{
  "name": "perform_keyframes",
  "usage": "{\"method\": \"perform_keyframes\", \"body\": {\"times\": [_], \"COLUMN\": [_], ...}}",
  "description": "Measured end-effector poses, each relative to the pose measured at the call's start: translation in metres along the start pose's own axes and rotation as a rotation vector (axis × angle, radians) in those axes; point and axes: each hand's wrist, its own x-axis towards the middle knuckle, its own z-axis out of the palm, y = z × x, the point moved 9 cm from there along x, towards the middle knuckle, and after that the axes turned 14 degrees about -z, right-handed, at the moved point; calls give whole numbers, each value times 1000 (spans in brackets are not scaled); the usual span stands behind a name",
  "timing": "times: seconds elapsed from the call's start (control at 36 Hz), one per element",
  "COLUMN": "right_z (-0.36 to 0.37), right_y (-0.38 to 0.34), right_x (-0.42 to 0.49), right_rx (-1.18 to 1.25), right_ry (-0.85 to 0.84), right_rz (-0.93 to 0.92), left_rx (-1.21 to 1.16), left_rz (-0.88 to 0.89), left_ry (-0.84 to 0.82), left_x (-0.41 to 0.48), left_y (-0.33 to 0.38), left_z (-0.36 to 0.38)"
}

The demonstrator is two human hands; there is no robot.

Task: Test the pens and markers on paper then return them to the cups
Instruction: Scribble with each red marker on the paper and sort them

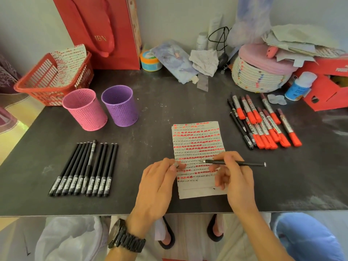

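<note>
Found the right hand (235,174) pinching an uncapped pen (235,163) between thumb and fingers, nib turned left and held low over the middle of the paper (195,140). Could not tell whether nib and sheet touched. Found the left hand (160,181) pinching the cap (176,164) at its fingertips, over the sheet's left edge.

Recorded the paper lying near the front of the table (150,129), nearly filled with red and black marks, with only a few bare lines at the bottom. Recorded a row of capped pens (84,168) to the left, a heap of markers (269,127) to the right, and the pink cup (84,110) and purple cup (119,106) at rear left, with nothing showing above either rim.

Judged the sheet liable to slide or skew under a stroke, being pressed flat by neither hand. Judged the cap liable to slip, being small and held by fingertips only, and then to roll off the near edge. Judged a fresh mark hard to read among so many old ones, and a dry pen thus likely to pass unnoticed. Judged a mix-up between piles possible on setting the pen down.
</note>
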Motion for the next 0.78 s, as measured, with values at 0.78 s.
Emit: {"method": "perform_keyframes", "body": {"times": [0.78], "right_z": [-3], "right_y": [4], "right_x": [1], "right_rx": [102], "right_ry": [-28], "right_rz": [-10], "left_rx": [212], "left_rz": [-22], "left_ry": [120], "left_x": [-11], "left_y": [-6], "left_z": [1]}}
